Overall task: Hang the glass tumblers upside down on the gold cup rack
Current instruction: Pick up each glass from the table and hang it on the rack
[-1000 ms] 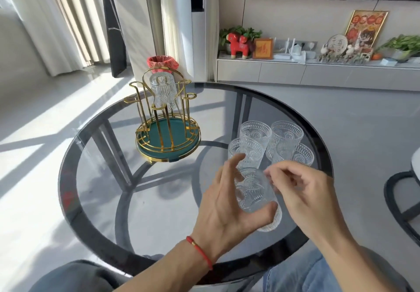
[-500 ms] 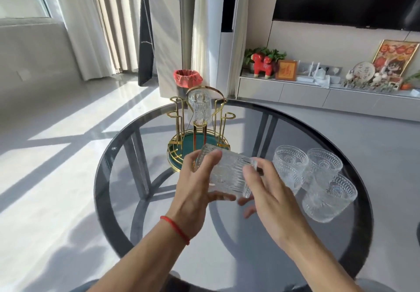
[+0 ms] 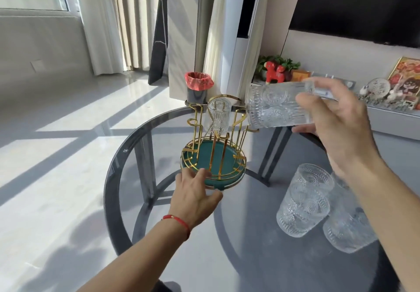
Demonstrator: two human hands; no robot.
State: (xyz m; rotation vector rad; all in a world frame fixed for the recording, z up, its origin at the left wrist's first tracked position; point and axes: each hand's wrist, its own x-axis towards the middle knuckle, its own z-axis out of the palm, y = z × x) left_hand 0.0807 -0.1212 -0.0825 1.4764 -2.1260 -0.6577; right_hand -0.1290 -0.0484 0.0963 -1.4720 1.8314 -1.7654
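Nearest, at right on the round glass table (image 3: pixel 127 155): upright tumblers (image 3: pixel 304 203) clustered together. Left hand (image 3: pixel 195 197), fingers spread, touching the gold cup rack (image 3: pixel 213 155) base. Right hand (image 3: pixel 336 123) clamped around a sideways tumbler (image 3: pixel 272 107) beside the rack's top. Farther: one glass (image 3: pixel 217 116) hanging inverted.

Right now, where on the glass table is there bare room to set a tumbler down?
The near-left of the table, between its dark rim and the left hand, is bare. So is the middle strip between the gold rack and the standing tumblers. The right side is crowded with those tumblers under the right hand.
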